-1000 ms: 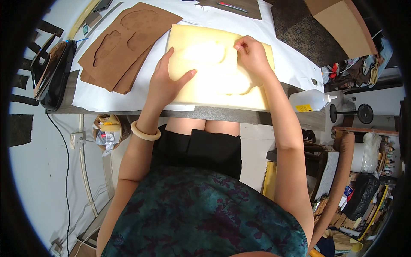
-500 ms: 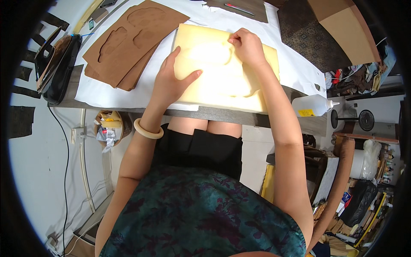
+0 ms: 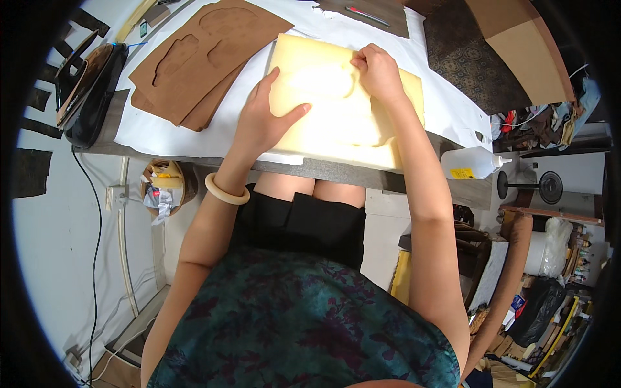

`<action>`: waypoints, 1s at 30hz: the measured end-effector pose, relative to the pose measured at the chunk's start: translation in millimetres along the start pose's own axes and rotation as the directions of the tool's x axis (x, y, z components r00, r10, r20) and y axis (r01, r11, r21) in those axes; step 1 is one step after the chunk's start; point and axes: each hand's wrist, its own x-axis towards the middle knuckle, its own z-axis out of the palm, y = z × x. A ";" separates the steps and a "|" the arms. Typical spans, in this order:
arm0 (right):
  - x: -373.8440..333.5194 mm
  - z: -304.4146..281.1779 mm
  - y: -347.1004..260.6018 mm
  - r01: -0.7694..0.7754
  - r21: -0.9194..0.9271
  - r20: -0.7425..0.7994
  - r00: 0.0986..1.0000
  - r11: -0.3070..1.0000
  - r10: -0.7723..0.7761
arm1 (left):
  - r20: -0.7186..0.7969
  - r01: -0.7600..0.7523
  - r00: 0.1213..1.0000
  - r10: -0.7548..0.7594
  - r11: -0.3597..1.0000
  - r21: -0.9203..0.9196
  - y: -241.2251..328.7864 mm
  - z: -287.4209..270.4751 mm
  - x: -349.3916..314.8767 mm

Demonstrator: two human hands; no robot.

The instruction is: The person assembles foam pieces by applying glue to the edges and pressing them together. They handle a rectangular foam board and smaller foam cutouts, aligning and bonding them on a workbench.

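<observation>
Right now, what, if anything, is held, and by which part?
Left hand rests open at left edge of yellow slab; cannot tell whether right hand, pinched, holds anything.

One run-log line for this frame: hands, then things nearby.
left hand: open, at left edge of yellow slab | right hand: curled over its upper right | nearby: brown sheets left, bottle right

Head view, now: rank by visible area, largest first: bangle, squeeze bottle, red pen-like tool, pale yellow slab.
1. Pale yellow slab
2. Squeeze bottle
3. Bangle
4. Red pen-like tool, though its length looks close to the bangle's width.
</observation>
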 end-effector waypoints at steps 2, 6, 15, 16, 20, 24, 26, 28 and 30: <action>0.1 -0.5 -0.3 -0.292 0.233 0.078 0.956 0.928 0.281 | 0.004 0.008 1.000 -0.008 1.000 -0.009 -0.7 0.1 -1.0; -1.6 -5.9 14.1 -0.499 0.526 0.282 0.866 0.689 0.412 | 0.012 0.022 1.000 -0.022 1.000 -0.012 3.2 -1.1 0.7; 2.8 0.6 -8.3 -0.399 0.415 0.130 0.915 0.818 0.381 | 0.002 0.023 1.000 -0.023 0.999 -0.023 1.0 -1.4 -0.6; 6.0 -1.3 -7.0 -0.454 0.413 0.146 0.889 0.790 0.434 | 0.000 0.019 1.000 -0.019 1.000 -0.017 1.0 -1.5 0.3; 9.8 -3.9 -10.7 -0.383 0.307 0.124 0.924 0.871 0.362 | -0.002 0.019 1.000 -0.019 1.000 -0.014 -2.3 -1.5 -1.8; 6.9 12.8 -3.3 -0.112 -0.026 0.027 0.993 0.993 0.113 | 0.010 0.037 0.999 -0.036 0.999 -0.016 2.1 -1.1 -0.7; 11.3 9.7 -2.0 -0.422 0.357 0.202 0.906 0.834 0.372 | 0.007 0.034 0.999 -0.034 0.999 -0.013 0.2 -0.4 -1.7; 14.5 -3.8 -5.8 -0.585 0.513 0.324 0.809 0.628 0.490 | 0.008 0.044 0.999 -0.044 0.999 -0.009 -0.8 -2.9 -0.6; 2.7 -3.0 -8.3 -0.459 0.514 0.283 0.888 0.724 0.362 | 0.031 0.067 0.997 -0.067 0.998 -0.016 1.5 -1.9 -0.3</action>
